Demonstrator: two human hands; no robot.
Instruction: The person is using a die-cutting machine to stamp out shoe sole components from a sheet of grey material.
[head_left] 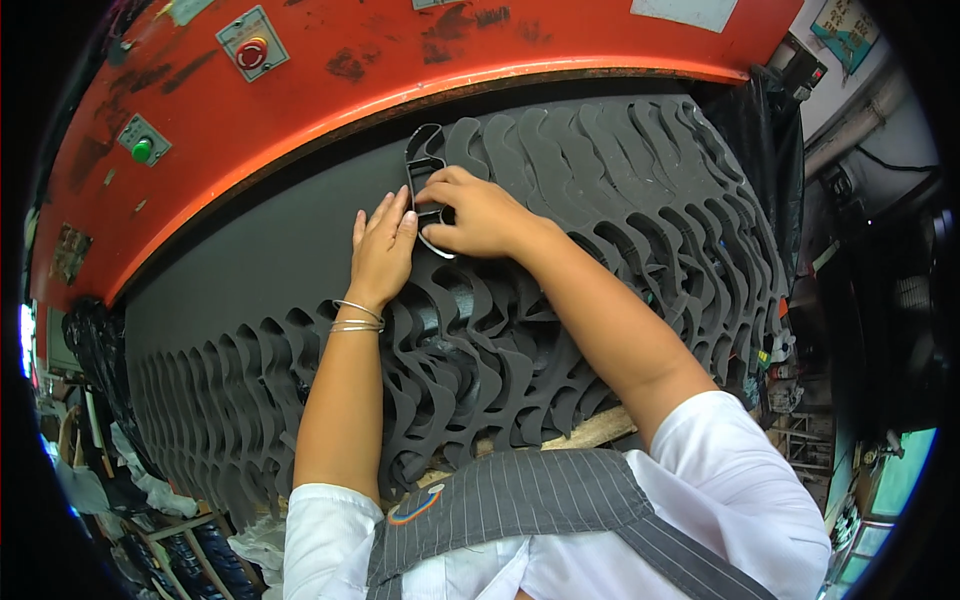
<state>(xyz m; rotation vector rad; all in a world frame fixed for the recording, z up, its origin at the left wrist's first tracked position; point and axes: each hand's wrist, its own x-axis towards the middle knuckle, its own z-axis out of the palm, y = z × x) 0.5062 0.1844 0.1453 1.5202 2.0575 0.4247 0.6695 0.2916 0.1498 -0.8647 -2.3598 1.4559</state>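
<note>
A dark metal sole-shaped cutting die [428,163], with crossbars inside its outline, stands on a dark grey foam sheet [270,240]. My right hand [475,212] reaches in from the right, its bent fingers gripping the die by its inner bars and near side. Beside the die's left edge, my left hand [383,248] lies nearly flat with fingers stretched out, its fingertips against or very close to the rim. Just right of the die, rows of curved sole-shaped cuts [545,150] run across the sheet.
An orange machine beam [340,75] spans the far side, with a red push button [252,53] and a green button [142,150]. Cut-out foam webbing [440,360] hangs along the near edge. Black plastic sheeting [770,150] drapes at the right.
</note>
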